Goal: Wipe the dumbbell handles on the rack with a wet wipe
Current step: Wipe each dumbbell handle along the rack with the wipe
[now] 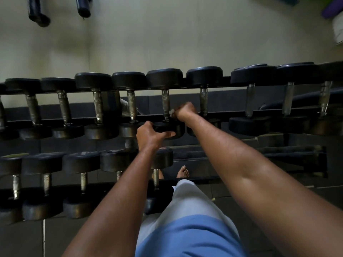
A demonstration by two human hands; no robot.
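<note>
No readable brand or label; there's a pale mark on top of 1 lower-tier head, too blurred to read.

Rack: dark, 2 tiers, standing against a cream wall on a dark tiled floor. Top tier shows about 10 dumbbells, black heads with worn metal handles. Lower tier shows about 5, left half only.

Your right hand is clenched around a white wipe, pressed to the lower end of 1 top-tier handle, roughly mid-rack. Your left hand grips the near head of that same dumbbell, thumb under, fingers over the top.

Also in view: 2 dark bars hanging at top left, purple and green items at top right, blurred. Your bare foot is on the floor under the rack.
</note>
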